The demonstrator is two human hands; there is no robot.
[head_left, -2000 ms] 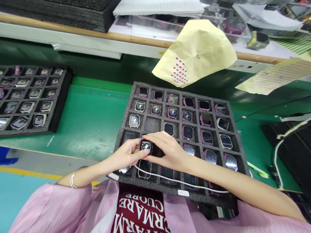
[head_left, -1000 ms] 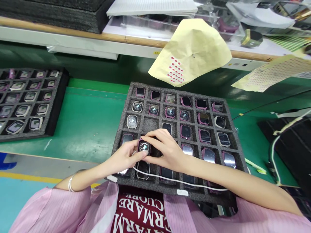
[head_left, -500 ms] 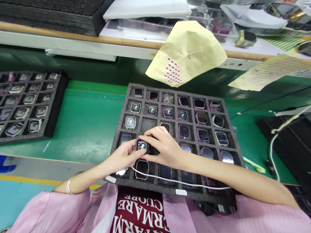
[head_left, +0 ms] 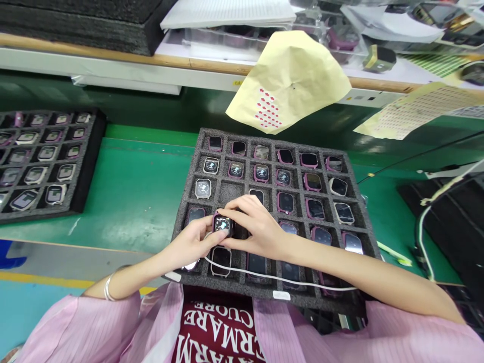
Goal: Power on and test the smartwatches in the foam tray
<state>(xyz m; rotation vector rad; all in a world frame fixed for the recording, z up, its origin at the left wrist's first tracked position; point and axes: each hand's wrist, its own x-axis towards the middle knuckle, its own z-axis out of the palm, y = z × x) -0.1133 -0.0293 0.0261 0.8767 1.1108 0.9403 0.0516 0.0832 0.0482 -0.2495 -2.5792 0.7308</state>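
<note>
A smartwatch with a purple case and a lit dial is held above the grey foam tray. My left hand grips its left side, with the thumb lying over the lower screen. From the right, my right hand pinches the watch's edge between thumb and fingers. A white cable runs from under my left hand rightward across the tray. Watches fill most of the pockets around my hands; a few near the upper left have lit dials. One pocket just above my hands holds no watch.
Another foam tray of watches lies at the left on the green bench. Yellow paper hangs from the shelf edge above the tray. A dark foam block and a thicker white cable lie at the right.
Both hands keep the watch in nearly the same place and grip. The view has shifted very slightly.
</note>
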